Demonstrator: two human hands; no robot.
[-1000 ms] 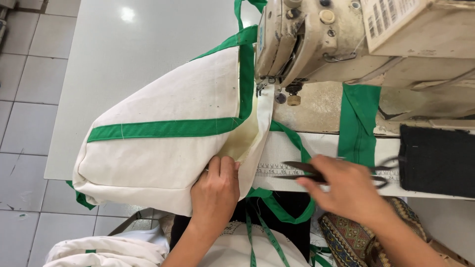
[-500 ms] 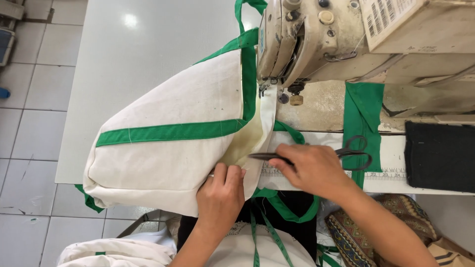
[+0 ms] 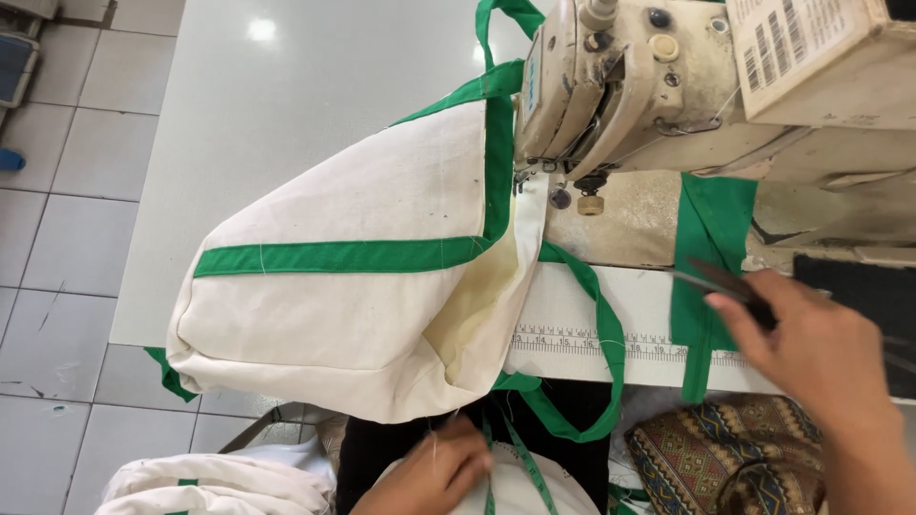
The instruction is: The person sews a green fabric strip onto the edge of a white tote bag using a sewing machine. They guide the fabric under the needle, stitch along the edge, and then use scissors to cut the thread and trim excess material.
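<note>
A cream fabric bag (image 3: 363, 286) with green trim lies on the white sewing table (image 3: 286, 86), its corner under the needle of the worn cream sewing machine (image 3: 620, 86). My right hand (image 3: 811, 353) is at the right, shut on dark scissors (image 3: 716, 281) whose blades point left over a green strap piece (image 3: 711, 219). Down at the bottom edge is my left hand (image 3: 434, 472), off the bag and close to my lap, with its fingers curled near a green strap (image 3: 515, 458). A green strap loop (image 3: 596, 334) hangs from the bag over the table's ruler strip.
A black pad (image 3: 854, 286) lies on the table at the right. A patterned cloth (image 3: 725, 458) sits at the lower right and a pile of cream bags (image 3: 210, 482) at the lower left. Grey floor tiles (image 3: 57, 238) lie to the left.
My right hand has pulled the scissors back from the bag's seam to the right. My left hand has let go of the bag's edge and dropped toward my lap.
</note>
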